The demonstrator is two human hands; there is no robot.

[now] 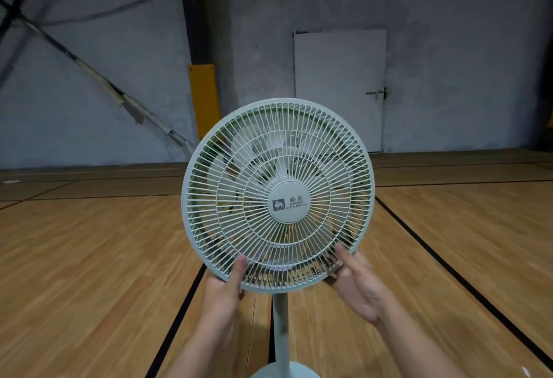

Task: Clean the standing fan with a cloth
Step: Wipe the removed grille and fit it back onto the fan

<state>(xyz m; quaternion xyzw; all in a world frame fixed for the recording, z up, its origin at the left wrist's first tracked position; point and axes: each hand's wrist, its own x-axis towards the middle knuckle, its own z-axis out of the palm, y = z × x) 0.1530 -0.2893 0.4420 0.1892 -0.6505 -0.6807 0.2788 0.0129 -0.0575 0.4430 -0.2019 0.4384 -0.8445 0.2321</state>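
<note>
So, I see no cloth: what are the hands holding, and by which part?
The fan guard, by its lower rim: left hand at lower left, right hand at lower right, thumbs in front.

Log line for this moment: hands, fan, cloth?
left hand: holds grille lower-left rim | right hand: holds lower-right rim | fan: upright on pole | cloth: not in view

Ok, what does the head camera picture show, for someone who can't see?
A left hand and right hand hold the bottom rim of a pale green fan on a wooden floor. Behind are a grey wall and white door.
</note>
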